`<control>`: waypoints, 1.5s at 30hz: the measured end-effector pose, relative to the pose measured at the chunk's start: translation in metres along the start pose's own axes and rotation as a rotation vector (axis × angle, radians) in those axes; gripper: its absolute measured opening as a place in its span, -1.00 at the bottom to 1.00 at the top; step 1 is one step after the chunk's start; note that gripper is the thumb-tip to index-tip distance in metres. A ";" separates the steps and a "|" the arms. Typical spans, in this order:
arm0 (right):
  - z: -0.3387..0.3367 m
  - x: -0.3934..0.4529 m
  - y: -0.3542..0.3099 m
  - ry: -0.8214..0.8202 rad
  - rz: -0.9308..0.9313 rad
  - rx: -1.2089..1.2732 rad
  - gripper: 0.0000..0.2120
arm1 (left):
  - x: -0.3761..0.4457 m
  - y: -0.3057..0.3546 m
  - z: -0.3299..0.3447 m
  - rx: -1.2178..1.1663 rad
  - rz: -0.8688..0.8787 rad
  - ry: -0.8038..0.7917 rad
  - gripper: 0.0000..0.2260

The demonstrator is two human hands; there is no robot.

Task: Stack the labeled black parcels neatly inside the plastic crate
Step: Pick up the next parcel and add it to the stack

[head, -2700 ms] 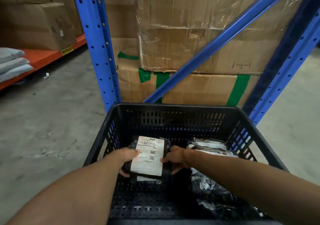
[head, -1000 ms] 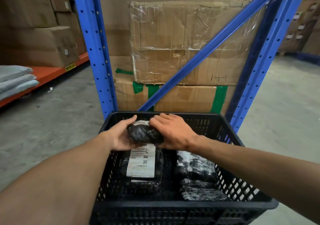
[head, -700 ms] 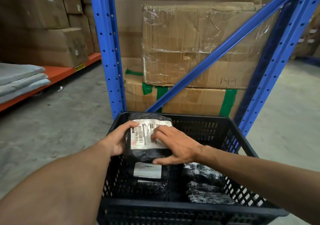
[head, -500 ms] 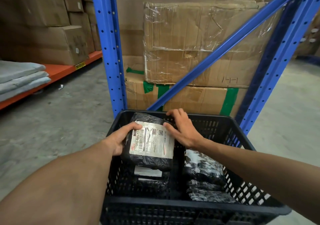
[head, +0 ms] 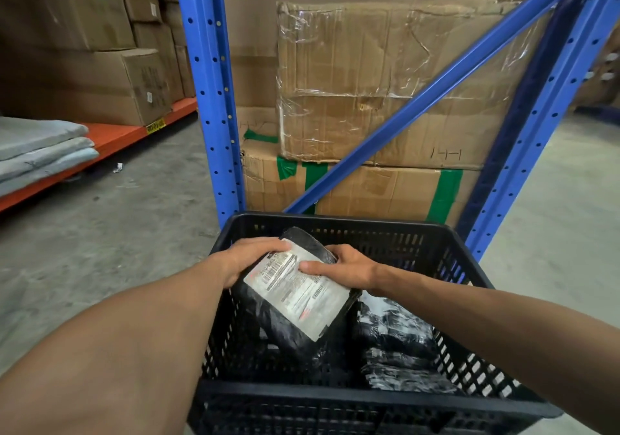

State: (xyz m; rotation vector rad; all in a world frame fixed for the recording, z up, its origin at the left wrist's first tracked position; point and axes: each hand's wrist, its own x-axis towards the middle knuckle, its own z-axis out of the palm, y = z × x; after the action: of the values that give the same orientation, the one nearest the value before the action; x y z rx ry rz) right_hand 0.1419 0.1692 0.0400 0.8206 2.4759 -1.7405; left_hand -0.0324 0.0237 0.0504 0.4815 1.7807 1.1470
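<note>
A black plastic crate (head: 339,225) stands on the floor in front of me. Both hands hold one black parcel with a white label (head: 297,292), tilted and turned at an angle over the crate's left half. My left hand (head: 248,257) grips its upper left corner. On its upper right edge rests my right hand (head: 345,267), thumb across the label. A stack of black wrapped parcels (head: 396,347) lies in the crate's right half. Whatever lies under the held parcel on the left is hidden.
A blue rack upright (head: 208,92) and a diagonal brace (head: 419,99) stand just behind the crate, with taped cardboard boxes (head: 369,82) stacked behind them. An orange shelf (head: 114,136) with grey folded bags (head: 37,153) runs along the left. Bare concrete floor (head: 100,233) lies left and right.
A new labeled parcel was lifted over the left stack, turned label up, then rotated and lowered into the crate's left half. My right hand shifted from its far edge to its right side.
</note>
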 end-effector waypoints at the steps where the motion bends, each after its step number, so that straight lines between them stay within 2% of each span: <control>1: 0.002 0.003 0.003 0.065 0.031 0.045 -0.35 | 0.005 0.000 0.000 -0.008 0.023 0.060 -0.43; 3: 0.007 0.012 0.009 0.217 0.123 0.144 -0.26 | 0.011 -0.006 0.001 -0.053 -0.024 0.115 -0.47; 5: 0.013 0.020 0.016 0.332 0.231 0.268 -0.22 | 0.012 -0.017 0.004 -0.067 -0.134 0.067 -0.51; 7: 0.019 0.025 0.019 0.369 0.308 0.354 -0.26 | 0.016 -0.026 0.007 -0.050 -0.179 0.024 -0.50; 9: 0.023 0.028 0.023 0.335 0.364 0.344 -0.20 | 0.027 -0.029 0.008 -0.060 -0.170 0.014 -0.54; 10: 0.025 0.030 0.026 0.302 0.391 0.314 -0.18 | 0.029 -0.028 0.010 -0.056 -0.161 0.041 -0.58; 13: 0.033 0.034 0.033 0.219 0.435 0.237 -0.30 | 0.044 -0.035 0.010 0.024 -0.165 0.094 -0.61; 18: 0.042 0.041 0.046 0.079 0.474 0.083 -0.36 | 0.110 -0.097 -0.010 0.198 -0.214 0.140 -0.13; 20: 0.041 0.042 0.047 0.070 0.469 0.012 -0.32 | 0.126 -0.111 -0.015 0.220 -0.238 0.151 -0.01; 21: 0.039 0.043 0.047 0.062 0.461 -0.034 -0.28 | 0.124 -0.109 -0.016 0.245 -0.239 0.163 -0.05; 24: 0.025 0.038 0.042 -0.026 0.452 -0.232 -0.21 | 0.079 -0.073 0.004 0.264 -0.167 0.163 -0.42; 25: 0.017 0.037 0.042 -0.036 0.451 -0.302 -0.19 | 0.071 -0.064 0.011 0.280 -0.152 0.175 -0.45; 27: 0.000 0.036 0.044 0.009 0.415 -0.408 -0.21 | 0.062 -0.047 0.025 0.405 -0.087 0.268 -0.36; 30: -0.031 0.028 0.048 0.123 0.297 -0.733 -0.39 | 0.055 -0.017 0.050 0.587 0.117 0.381 -0.41; 32: -0.054 0.018 0.055 0.150 0.265 -0.972 -0.49 | 0.056 0.002 0.071 0.523 0.224 0.314 -0.53; 34: -0.073 0.010 0.065 0.091 0.286 -1.098 -0.44 | 0.058 0.014 0.093 0.392 0.220 0.169 -0.61; 36: -0.086 0.006 0.080 -0.037 0.352 -1.141 -0.24 | 0.058 0.018 0.117 0.269 0.093 -0.003 -0.62; 39: -0.091 -0.003 0.101 -0.203 0.463 -1.235 0.10 | 0.063 0.007 0.150 0.197 -0.135 -0.221 -0.50; 43: -0.080 -0.010 0.126 -0.223 0.416 -1.316 0.26 | 0.070 -0.022 0.186 0.375 -0.378 -0.248 -0.42; 45: -0.080 -0.010 0.132 -0.211 0.403 -1.304 0.28 | 0.070 -0.032 0.199 0.404 -0.400 -0.261 -0.45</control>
State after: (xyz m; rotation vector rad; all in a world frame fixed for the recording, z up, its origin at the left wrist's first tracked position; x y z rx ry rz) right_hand 0.2288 0.2682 -0.0420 0.7625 2.3263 0.0577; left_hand 0.1092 0.1573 -0.0377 0.4572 1.7737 0.4275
